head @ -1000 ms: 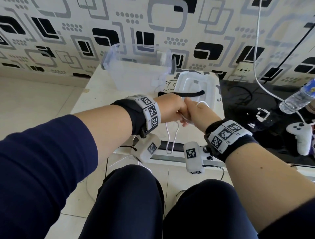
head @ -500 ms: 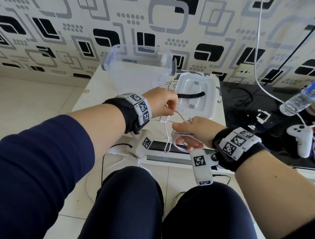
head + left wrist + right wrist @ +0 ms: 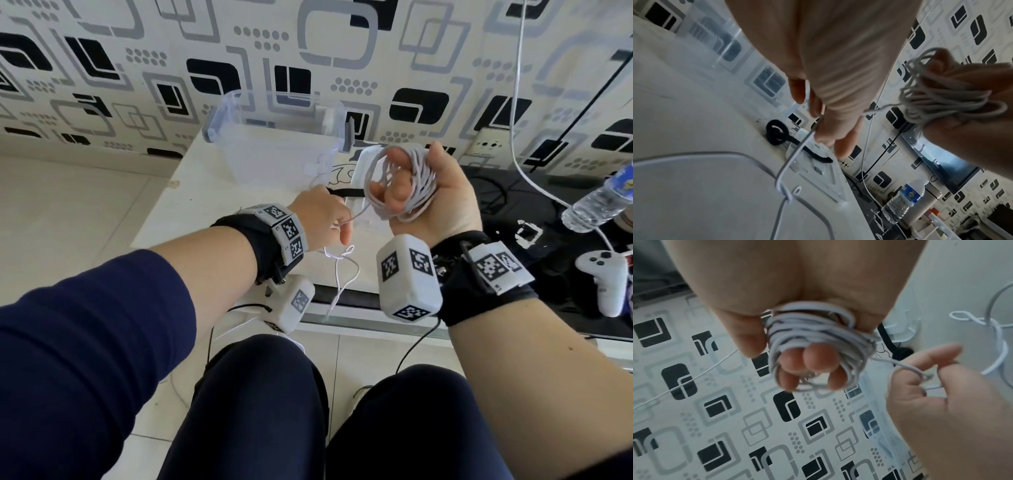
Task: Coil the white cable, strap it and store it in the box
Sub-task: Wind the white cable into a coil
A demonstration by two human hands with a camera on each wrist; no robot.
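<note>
We have the white cable (image 3: 399, 185) wound in many loops around the fingers of our right hand (image 3: 435, 202), raised palm-up. Its loose end runs down-left to our left hand (image 3: 322, 219), which pinches it between thumb and fingers, the rest dangling below. Just beyond the left hand lies the black strap (image 3: 346, 193) on the lid (image 3: 818, 170); the clear box (image 3: 274, 144) stands farther back. No writing is readable

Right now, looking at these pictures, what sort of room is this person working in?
Probably a living room at home, though that is a guess: patterned wallpaper over a tiled floor, a white game controller on a glossy black low cabinet, and a water bottle beside it.
</note>
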